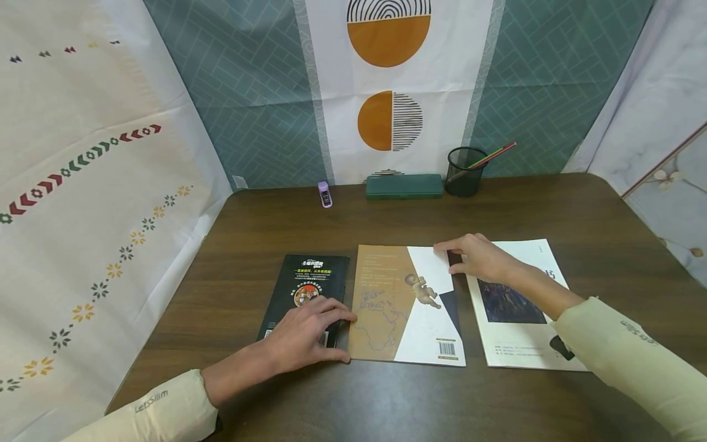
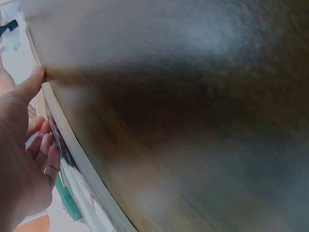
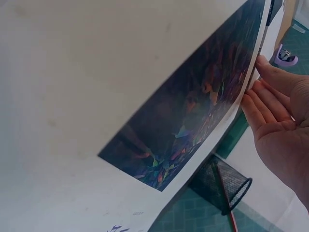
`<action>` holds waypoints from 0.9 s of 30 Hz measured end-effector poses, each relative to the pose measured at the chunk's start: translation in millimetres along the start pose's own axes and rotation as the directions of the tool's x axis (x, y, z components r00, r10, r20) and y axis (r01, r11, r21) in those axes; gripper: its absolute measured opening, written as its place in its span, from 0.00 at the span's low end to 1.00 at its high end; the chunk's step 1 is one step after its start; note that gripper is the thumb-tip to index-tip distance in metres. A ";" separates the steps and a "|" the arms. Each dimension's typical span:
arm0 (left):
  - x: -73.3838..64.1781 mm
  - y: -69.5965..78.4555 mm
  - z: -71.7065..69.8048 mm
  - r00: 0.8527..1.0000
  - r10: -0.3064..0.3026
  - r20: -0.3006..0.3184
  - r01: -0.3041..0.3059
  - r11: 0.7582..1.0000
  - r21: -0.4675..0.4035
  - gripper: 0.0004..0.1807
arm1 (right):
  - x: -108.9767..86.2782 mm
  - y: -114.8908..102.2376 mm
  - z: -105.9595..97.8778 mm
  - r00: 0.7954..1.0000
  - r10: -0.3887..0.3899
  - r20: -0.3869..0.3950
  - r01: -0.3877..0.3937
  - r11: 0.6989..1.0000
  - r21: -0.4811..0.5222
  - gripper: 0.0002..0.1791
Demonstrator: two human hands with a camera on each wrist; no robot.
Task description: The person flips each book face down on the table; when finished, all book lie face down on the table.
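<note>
A brown and white book (image 1: pixel 386 337) lies flat at the centre, with a cherub figure, a map outline and a barcode on its cover. Thumb and fingertips of my left hand (image 1: pixel 301 334) touch its left edge. That hand passes over the lower part of a black book (image 1: pixel 278 282) on the left. At the upper right corner of the centre book, my right hand (image 1: pixel 483 258) has fingertips and thumb against the edge. A white book (image 1: pixel 510 344) with a dark picture lies under my right forearm. In the left wrist view the left hand (image 2: pixel 24 145) has its fingers fairly straight.
A green case (image 1: pixel 404 186) sits at the back of the wooden table (image 1: pixel 409 405). Right of it stands a black mesh cup (image 1: pixel 464 178) holding pencils (image 1: pixel 494 153). A small purple-capped bottle (image 1: pixel 324 194) is at the back left. Fabric hangs behind the table and along its sides.
</note>
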State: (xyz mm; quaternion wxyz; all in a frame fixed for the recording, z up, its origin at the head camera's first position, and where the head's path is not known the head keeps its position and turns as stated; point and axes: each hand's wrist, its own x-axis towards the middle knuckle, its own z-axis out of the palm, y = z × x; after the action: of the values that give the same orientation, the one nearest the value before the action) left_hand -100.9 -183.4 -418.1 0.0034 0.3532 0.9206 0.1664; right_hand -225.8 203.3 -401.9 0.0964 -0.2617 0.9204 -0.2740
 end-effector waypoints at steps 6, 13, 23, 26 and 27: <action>-0.6 -1.0 0.3 1.000 0.005 0.001 -0.005 1.000 0.000 0.35 | -0.9 1.0 1.0 1.000 0.007 0.004 -0.007 1.000 0.015 0.31; -0.8 -2.1 0.8 1.000 0.014 -0.004 -0.014 1.000 0.004 0.35 | -3.0 0.5 1.7 1.000 0.001 -0.005 -0.001 1.000 0.014 0.31; -1.8 -2.7 1.8 1.000 0.027 0.002 -0.027 1.000 0.008 0.36 | -4.8 0.6 1.3 1.000 -0.011 0.006 0.011 1.000 0.012 0.31; -2.0 -2.7 2.0 1.000 0.027 0.002 -0.027 1.000 0.010 0.36 | -5.3 0.6 1.3 1.000 -0.017 0.008 0.017 1.000 0.007 0.31; -2.0 -2.5 1.8 1.000 0.024 0.004 -0.024 1.000 0.009 0.36 | -5.3 0.7 1.3 1.000 -0.018 0.009 0.018 1.000 0.005 0.31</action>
State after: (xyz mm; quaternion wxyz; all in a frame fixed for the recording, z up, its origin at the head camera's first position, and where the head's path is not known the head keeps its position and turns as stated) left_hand -100.9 -185.9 -420.8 0.0019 0.3645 0.9171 0.1615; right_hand -221.2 206.0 -403.2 0.0988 -0.2711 0.9168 -0.2761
